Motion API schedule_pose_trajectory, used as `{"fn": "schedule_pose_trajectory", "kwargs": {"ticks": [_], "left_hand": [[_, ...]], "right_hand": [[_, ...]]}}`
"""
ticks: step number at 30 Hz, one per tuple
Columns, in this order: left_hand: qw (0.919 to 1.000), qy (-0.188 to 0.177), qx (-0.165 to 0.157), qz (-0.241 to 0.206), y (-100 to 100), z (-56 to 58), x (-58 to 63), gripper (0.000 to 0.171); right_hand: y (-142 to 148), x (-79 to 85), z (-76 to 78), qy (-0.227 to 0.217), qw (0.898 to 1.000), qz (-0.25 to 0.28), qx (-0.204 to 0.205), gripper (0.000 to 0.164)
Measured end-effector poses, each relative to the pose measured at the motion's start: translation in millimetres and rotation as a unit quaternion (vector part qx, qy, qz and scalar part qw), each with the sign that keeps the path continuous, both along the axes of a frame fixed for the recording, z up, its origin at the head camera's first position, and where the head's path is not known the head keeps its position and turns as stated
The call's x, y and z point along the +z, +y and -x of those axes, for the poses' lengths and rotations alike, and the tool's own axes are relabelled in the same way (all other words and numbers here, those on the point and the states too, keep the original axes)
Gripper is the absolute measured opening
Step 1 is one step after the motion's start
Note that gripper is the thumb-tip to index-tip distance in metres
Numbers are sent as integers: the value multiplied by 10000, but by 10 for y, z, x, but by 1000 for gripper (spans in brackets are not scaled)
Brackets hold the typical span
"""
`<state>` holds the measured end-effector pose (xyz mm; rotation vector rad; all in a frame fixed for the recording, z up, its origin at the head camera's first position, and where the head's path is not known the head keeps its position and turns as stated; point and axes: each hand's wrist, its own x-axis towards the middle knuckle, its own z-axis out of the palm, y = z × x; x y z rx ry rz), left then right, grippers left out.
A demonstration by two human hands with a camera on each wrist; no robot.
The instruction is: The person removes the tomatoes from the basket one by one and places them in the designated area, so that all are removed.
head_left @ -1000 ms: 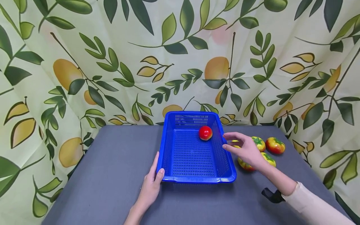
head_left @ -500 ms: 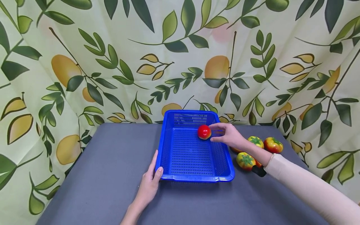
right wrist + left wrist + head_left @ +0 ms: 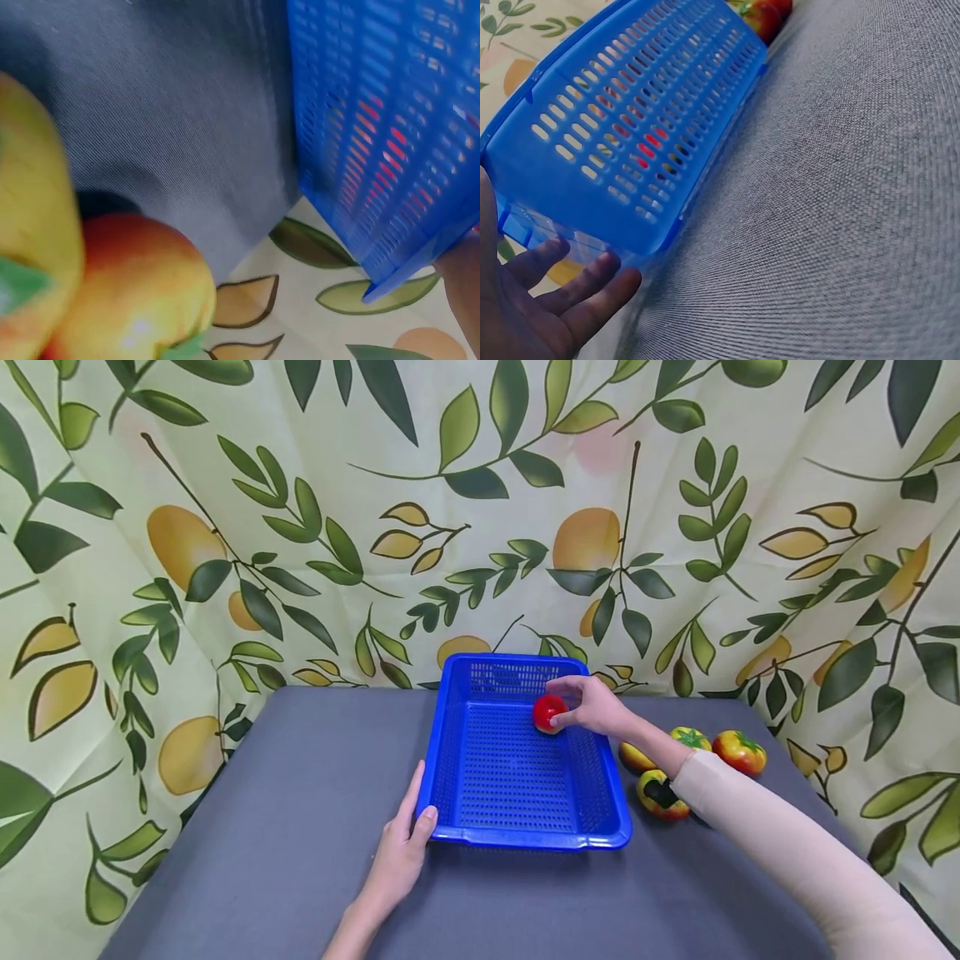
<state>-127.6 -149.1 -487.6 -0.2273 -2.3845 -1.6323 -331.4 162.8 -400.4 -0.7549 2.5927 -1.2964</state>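
Note:
A blue perforated plastic basket point(image 3: 517, 839) sits on the grey cloth-covered table. My left hand point(image 3: 401, 852) holds its near left corner, thumb over the rim and the other fingers along the outside; the left wrist view shows these fingers point(image 3: 589, 292) at the basket's corner. Inside the basket, near its far right, lies a round red tomato point(image 3: 544, 713). Reaching over the right rim, my right hand point(image 3: 596, 706) pinches this tomato, thumb on the near side and fingers on the far side. In the right wrist view, only part of this hand shows at the edge, behind the basket wall.
To the right of the basket lie several red-and-yellow tomatoes with green tops, among them one at the far right point(image 3: 739, 752) and one nearer point(image 3: 662, 797). A dark strap piece by the right cuff partly covers the nearer one. A leaf-print cloth point(image 3: 315, 527) hangs behind the table.
My right hand has moved left over the basket's rim to the red tomato and taken hold of it. My left hand stays at the basket's corner.

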Motion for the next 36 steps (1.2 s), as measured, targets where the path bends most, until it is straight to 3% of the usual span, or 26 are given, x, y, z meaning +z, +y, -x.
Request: {"fn": "schedule_pose_trajectory", "kwargs": {"ticks": [9, 19, 24, 32, 36], "left_hand": [[10000, 28, -30, 30, 5, 2, -2, 64], [10000, 3, 7, -3, 8, -5, 12, 64], [10000, -19, -3, -26, 4, -11, 6, 63], [10000, 9, 32, -5, -1, -17, 19, 64], [10000, 2, 20, -20, 8, -20, 11, 63]], "right_hand": [[-84, -12, 159, -220, 9991, -348, 99, 72], [-140, -65, 235, -277, 9996, 33, 78, 62], [-179, -87, 240, -128, 9996, 175, -162, 59], [-253, -104, 266, 187, 9966, -572, -557, 52], [-260, -119, 287, -25, 9977, -250, -633, 52]]}}
